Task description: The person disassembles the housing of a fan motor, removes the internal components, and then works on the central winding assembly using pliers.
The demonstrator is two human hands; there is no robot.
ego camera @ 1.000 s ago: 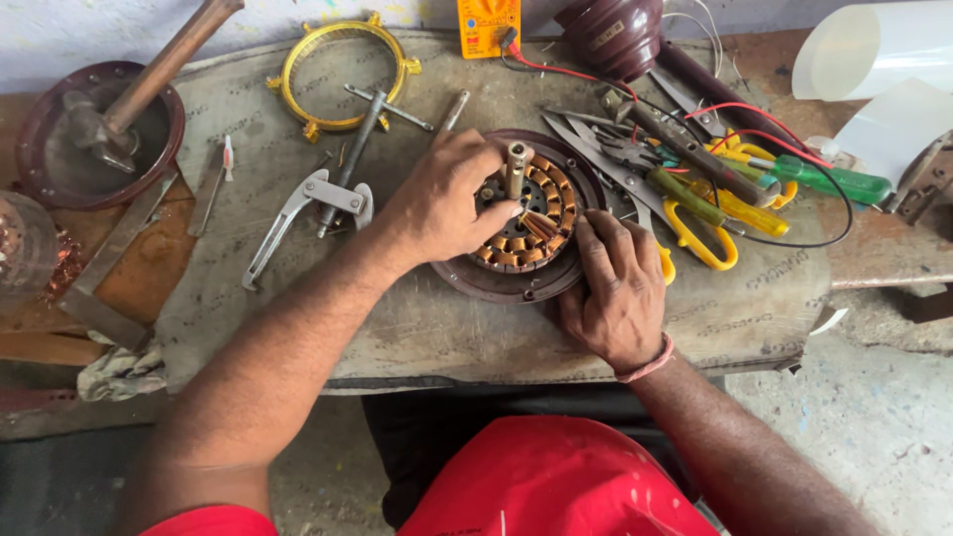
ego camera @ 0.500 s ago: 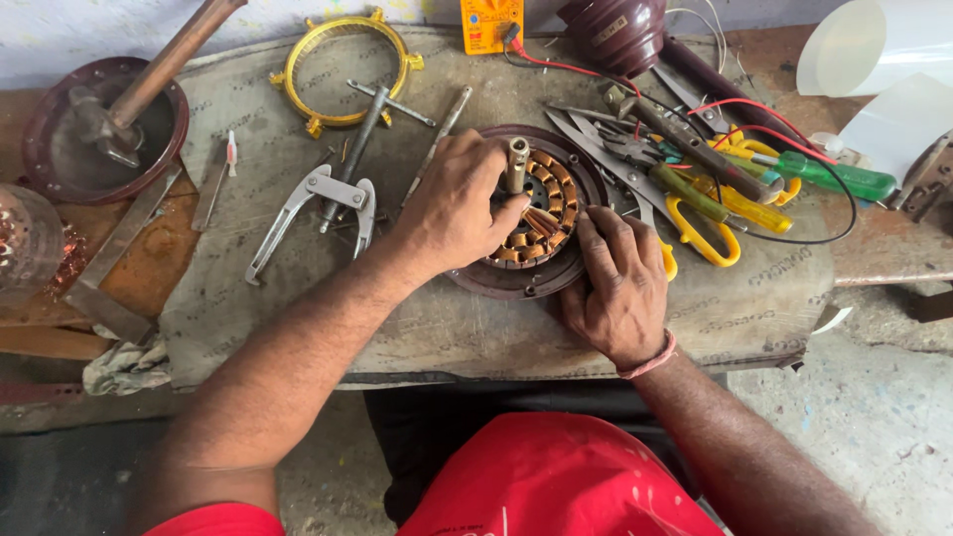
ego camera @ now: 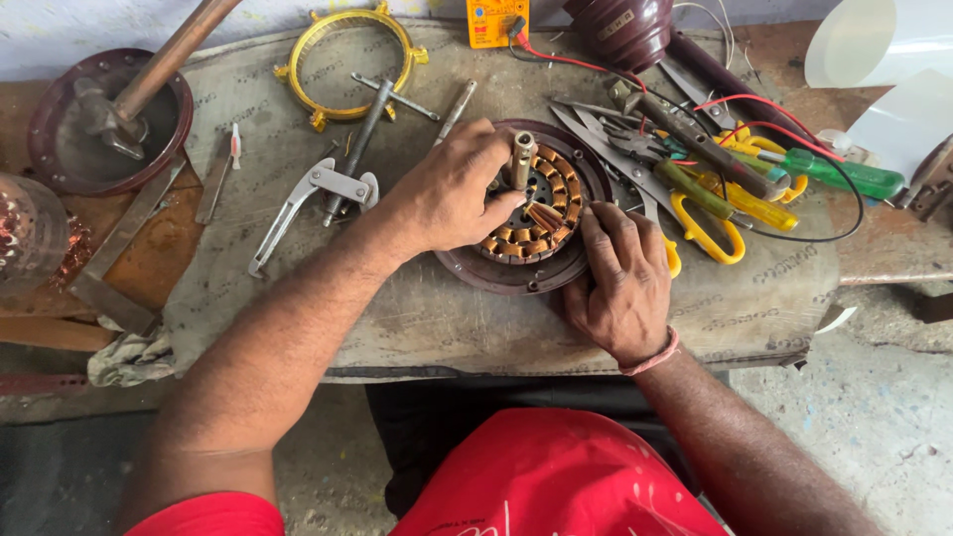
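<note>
A round fan motor stator [ego camera: 556, 179] with copper coils and a metal shaft lies in a dark brown cover plate [ego camera: 496, 273] on the padded bench. My left hand [ego camera: 452, 194] rests over its left side, thumb against the coils near the shaft. Its right edge is under my right hand [ego camera: 620, 278], whose fingertips pinch a small bundle of copper wire ends at the coils. Which hand bears the stator's weight cannot be told.
Scissors [ego camera: 695, 223], screwdrivers [ego camera: 844, 174], pliers and red and black meter leads crowd the right. A puller tool [ego camera: 308, 194], a yellow ring [ego camera: 342, 65] and rods lie on the left, a hammer in a dish [ego camera: 109, 119] far left. An orange meter [ego camera: 496, 20] is at the back.
The view has shifted slightly. My left hand slid a little left off the coils; my right fingertips moved up onto the winding ends.
</note>
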